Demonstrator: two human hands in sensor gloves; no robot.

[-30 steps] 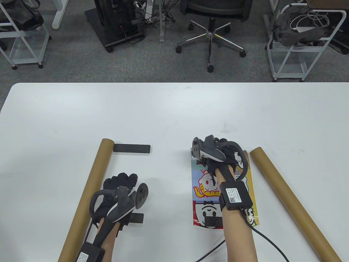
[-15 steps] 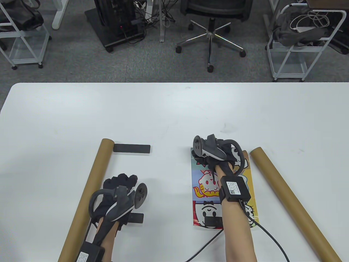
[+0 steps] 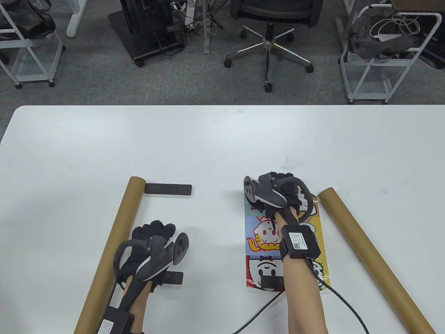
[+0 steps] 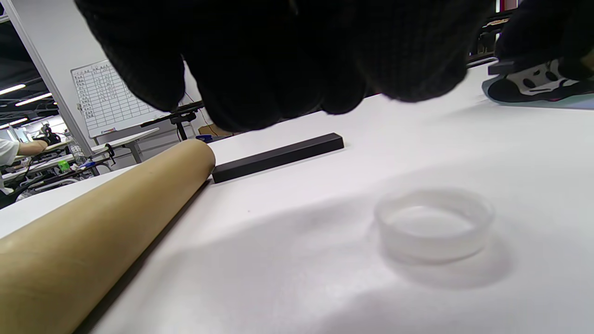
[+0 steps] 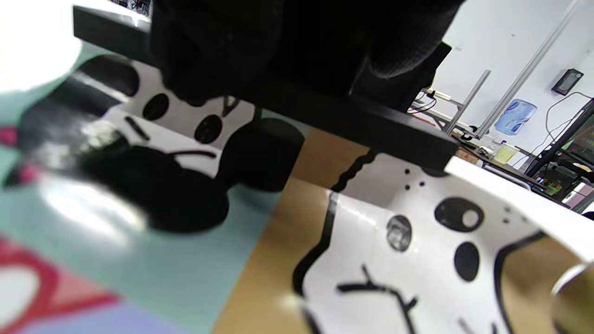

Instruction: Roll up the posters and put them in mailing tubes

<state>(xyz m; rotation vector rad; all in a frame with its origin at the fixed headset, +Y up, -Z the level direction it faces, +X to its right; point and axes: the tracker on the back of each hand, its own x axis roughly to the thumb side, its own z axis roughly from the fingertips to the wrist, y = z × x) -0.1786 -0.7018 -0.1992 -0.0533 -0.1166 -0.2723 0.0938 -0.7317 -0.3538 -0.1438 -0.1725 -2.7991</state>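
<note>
My right hand (image 3: 281,191) sits at the far end of the poster (image 3: 264,240), fingers curled down over a black bar (image 5: 352,123) that lies across the poster's far edge. In the right wrist view my gloved fingers (image 5: 218,51) grip this bar from above; the bar touches the printed sheet. The table view hides the bar under the hand and tracker.

My left hand (image 3: 153,240) rests low on the table (image 3: 222,146), just right of the left tube (image 3: 111,250), fingers loosely bent. It holds nothing that I can see; in the left wrist view the fingers (image 4: 278,60) hang above the table surface, apart from everything.

The poster lies flat, unrolled, between my hands and beside the right tube (image 3: 375,257), whose far end is near the poster's far right corner. A second black bar (image 3: 168,189) touches the far end of the left tube. A third dark bar (image 3: 174,278) shows partly under my left wrist.

Writing: small box on my right wrist (image 3: 299,245) carries a label with a square code; text too small to read. A similar label on the left wrist box (image 3: 107,325), unreadable. Poster shows cartoon faces, no legible words.

Only the left wrist view shows a clear shallow round cap (image 4: 434,222) on the table, right of the tube; I cannot find it in the table view.
</note>
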